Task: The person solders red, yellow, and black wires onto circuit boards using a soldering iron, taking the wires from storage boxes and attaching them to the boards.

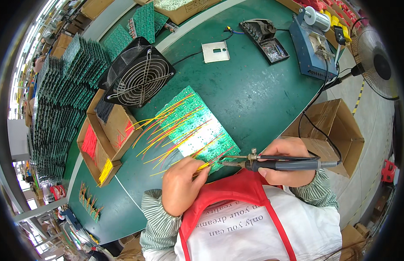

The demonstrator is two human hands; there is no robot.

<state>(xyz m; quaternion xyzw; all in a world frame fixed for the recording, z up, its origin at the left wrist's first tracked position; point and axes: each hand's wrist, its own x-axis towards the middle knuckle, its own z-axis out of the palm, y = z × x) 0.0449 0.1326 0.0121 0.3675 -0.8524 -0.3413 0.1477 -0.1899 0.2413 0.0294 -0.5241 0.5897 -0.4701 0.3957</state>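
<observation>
At a green table (pixel 254 95), working over a circuit board (pixel 219 130) laid flat; gripping a soldering iron (pixel 293 165) in the right hand (pixel 289 148), pinching wires (pixel 204 166) by the board's near edge with the left hand (pixel 180 182). Could burn that hand or melt wire coating by slipping so close.

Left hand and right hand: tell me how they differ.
The left hand pinches wires; the right hand grips a soldering iron. The left hand is at the board's near edge; the right hand is off to the board's right. Both are bare, with striped sleeves at the wrist.
</observation>
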